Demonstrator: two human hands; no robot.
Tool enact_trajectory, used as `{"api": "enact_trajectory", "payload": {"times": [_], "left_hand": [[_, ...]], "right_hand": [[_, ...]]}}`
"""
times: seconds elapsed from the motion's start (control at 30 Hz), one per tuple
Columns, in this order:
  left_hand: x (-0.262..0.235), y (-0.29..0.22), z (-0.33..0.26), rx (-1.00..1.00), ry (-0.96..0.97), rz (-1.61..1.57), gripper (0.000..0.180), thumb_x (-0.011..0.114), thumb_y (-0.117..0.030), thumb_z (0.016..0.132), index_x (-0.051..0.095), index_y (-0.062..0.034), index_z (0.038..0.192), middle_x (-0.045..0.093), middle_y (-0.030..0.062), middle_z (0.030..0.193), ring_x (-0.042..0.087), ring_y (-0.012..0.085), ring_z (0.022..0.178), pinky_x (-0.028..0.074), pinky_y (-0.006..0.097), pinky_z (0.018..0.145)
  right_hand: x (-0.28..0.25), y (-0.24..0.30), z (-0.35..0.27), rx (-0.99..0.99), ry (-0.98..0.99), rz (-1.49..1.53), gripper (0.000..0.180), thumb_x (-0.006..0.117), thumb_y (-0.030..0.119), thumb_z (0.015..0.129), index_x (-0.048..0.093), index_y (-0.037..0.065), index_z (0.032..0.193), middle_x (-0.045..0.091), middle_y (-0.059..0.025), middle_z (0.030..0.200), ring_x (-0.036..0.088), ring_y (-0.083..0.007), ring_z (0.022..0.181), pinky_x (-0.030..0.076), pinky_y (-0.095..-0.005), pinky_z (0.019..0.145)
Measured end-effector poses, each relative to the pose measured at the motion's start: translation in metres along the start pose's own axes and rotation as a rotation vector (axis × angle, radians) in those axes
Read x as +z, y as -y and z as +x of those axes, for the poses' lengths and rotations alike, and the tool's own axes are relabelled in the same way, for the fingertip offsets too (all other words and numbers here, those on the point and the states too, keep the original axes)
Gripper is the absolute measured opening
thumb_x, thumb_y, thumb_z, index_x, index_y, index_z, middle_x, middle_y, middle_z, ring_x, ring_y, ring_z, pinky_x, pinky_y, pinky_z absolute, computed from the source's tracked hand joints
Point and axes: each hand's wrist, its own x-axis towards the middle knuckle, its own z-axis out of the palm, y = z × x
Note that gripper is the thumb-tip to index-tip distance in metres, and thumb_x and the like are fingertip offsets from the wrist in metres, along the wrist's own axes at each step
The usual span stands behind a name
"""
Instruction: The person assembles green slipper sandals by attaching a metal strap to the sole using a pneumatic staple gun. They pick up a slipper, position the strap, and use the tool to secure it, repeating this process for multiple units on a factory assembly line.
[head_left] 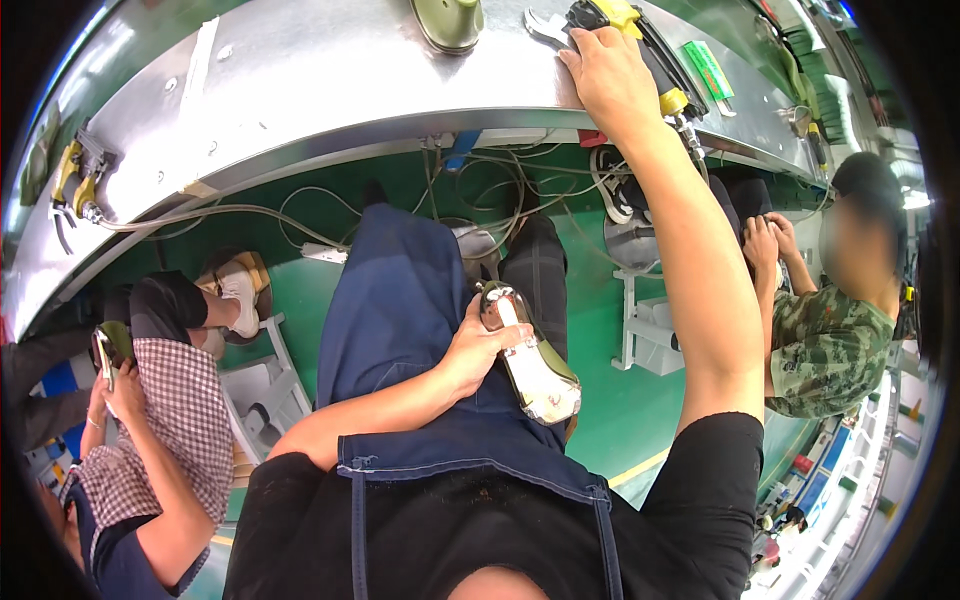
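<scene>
My left hand (472, 352) is wrapped round a shoe (545, 385) in the making, over my lap. Its pale underside faces up, with dark green upper material along the edges. My right hand (612, 85) reaches far forward to the metal bench. Its fingers curl over a pair of pliers (546, 27), whose grey metal jaws stick out to the left; the grip is partly hidden under the fingers. Right beside that hand lies a black and yellow air tool (672, 100). Another green shoe form (448, 24) stands on the bench to the left of the hand.
A green and white packet (708, 70) lies on the metal bench (330, 80). Yellow-handled tools (80, 175) sit at its left end. Hoses (250, 212) hang and loop below. Co-workers sit on both sides, the left one holding a green shoe (113, 343).
</scene>
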Motion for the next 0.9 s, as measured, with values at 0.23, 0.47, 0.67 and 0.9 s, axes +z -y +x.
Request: {"api": "enact_trajectory", "payload": {"times": [0.23,0.47,0.67,0.9], "left_hand": [[0.018,-0.049,-0.045,0.294,0.262,0.250,0.103,0.090,-0.001,0.076,0.029,-0.0049,0.159,0.059,0.0083,0.131,0.061,0.0186,0.119,0.052,0.035,0.104],[0.020,-0.105,-0.053,1.152,0.375,1.022,0.112,0.101,-0.019,0.059,0.038,-0.0057,0.151,0.049,0.0210,0.150,0.050,0.0407,0.138,0.042,0.050,0.115],[0.027,-0.122,-0.058,1.338,0.419,1.169,0.096,0.097,-0.014,0.063,0.046,-0.0021,0.143,0.056,0.0208,0.143,0.053,0.0451,0.134,0.043,0.053,0.115],[0.031,-0.113,-0.060,1.337,0.494,1.162,0.094,0.095,-0.012,0.063,0.047,-0.0022,0.143,0.056,0.0202,0.142,0.053,0.0454,0.134,0.043,0.055,0.115]], "right_hand": [[-0.088,0.049,-0.071,0.114,0.079,0.704,0.028,0.073,0.010,0.094,0.070,0.001,0.120,0.072,-0.0150,0.111,0.072,-0.0322,0.099,0.058,-0.0401,0.084],[-0.155,0.115,-0.202,-0.025,0.101,1.272,0.041,0.092,0.014,0.077,0.074,0.003,0.111,0.074,-0.0128,0.107,0.072,-0.0312,0.097,0.059,-0.0397,0.086],[-0.149,0.154,-0.247,0.018,-0.183,1.088,0.042,0.096,0.008,0.067,0.074,0.007,0.103,0.068,-0.0072,0.101,0.069,-0.0277,0.093,0.057,-0.0384,0.081],[-0.153,0.157,-0.262,-0.027,-0.228,1.018,0.036,0.093,0.003,0.067,0.072,0.007,0.096,0.066,-0.0072,0.097,0.068,-0.0278,0.086,0.056,-0.0385,0.073]]}}
